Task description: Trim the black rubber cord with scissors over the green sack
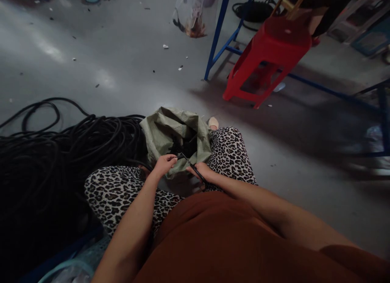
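My left hand [165, 165] is closed, its fingertips pinching the end of a thin black cord [174, 157] over the mouth of a woven sack. My right hand [204, 171] grips a pair of scissors [196, 173] by the black handles, blades pointing toward the cord. Whether the blades touch the cord I cannot tell. The pale green sack [203, 137] stands open between my knees, with small dark pieces [190, 145] inside. Beside my left knee lies a big heap of black cord [100, 138].
A red plastic stool [283, 43] stands ahead on the right, near a blue metal frame [217, 37]. A clear plastic bag [193, 12] hangs beside that frame. White and dark scraps [165, 46] dot the grey floor. Low at the left is a light-blue rimmed container [68, 263].
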Demonstrator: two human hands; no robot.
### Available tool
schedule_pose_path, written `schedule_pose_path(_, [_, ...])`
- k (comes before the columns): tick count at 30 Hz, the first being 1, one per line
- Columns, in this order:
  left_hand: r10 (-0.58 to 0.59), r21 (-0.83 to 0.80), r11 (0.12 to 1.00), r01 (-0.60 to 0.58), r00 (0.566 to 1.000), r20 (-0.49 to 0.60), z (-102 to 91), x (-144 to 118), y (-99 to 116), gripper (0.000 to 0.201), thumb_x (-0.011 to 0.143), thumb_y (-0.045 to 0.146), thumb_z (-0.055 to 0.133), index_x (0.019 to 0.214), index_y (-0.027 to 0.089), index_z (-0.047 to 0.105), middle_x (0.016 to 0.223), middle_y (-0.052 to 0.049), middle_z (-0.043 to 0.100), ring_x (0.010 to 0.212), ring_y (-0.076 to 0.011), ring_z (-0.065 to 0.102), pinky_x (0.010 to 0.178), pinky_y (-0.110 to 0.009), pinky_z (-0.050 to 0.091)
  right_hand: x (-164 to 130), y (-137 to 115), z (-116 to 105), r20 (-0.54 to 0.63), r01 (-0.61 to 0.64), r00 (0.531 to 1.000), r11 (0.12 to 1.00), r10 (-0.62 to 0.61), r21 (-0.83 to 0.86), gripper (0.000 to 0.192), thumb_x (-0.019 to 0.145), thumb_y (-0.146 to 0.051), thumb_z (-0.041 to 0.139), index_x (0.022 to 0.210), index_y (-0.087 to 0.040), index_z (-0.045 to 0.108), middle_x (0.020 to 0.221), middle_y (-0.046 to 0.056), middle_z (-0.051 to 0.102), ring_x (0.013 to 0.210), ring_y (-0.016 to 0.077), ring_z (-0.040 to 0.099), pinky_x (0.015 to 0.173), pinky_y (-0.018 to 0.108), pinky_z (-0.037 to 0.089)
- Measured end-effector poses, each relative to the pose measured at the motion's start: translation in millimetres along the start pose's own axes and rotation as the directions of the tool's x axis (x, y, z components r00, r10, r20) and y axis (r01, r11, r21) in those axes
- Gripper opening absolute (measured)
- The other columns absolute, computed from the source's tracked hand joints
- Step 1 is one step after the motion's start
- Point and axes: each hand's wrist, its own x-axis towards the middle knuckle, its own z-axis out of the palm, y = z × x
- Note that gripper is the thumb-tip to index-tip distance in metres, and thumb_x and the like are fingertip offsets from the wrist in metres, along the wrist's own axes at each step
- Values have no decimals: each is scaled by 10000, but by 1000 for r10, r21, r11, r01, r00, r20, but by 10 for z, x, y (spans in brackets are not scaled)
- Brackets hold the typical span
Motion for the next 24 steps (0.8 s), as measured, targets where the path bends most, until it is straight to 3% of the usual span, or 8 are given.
schedule_pose_path(5, [4,-9,1000,-4,1000,-4,9,19,-20,370,646,410,633,878,127,691,668,-15,662,515,-106,539,542,-236,431,25,9,-4,37,-57,998,995,54,83,569,814,-644,531,691,-108,675,512,54,593,489,167,609,467,203,440])
schedule_pose_path(10, [17,-21,1000,-18,1000,-21,4,37,-29,400,640,439,645,886,128,692,688,-22,667,542,-116,556,571,-248,442,40,16,8,113,-173,983,944,146,281,588,801,-685,502,674,-121,607,490,28,555,371,129,522,389,208,409])
schedule_pose_path(18, [39,-51,998,-42,998,-49,-2,63,-46,413,658,428,642,935,125,688,723,-36,678,550,-123,566,583,-257,446,47,-11,30,160,-112,986,895,46,432,471,928,-516,434,873,-84,614,681,54,617,440,99,546,446,186,417])
schedule_pose_path(24, [35,-50,998,-38,998,-48,11,56,-31,411,661,436,643,931,130,694,716,-33,684,543,-122,564,581,-256,447,84,22,75,188,-61,982,904,-22,422,475,897,-560,461,878,-114,622,760,46,650,523,102,582,486,175,454])
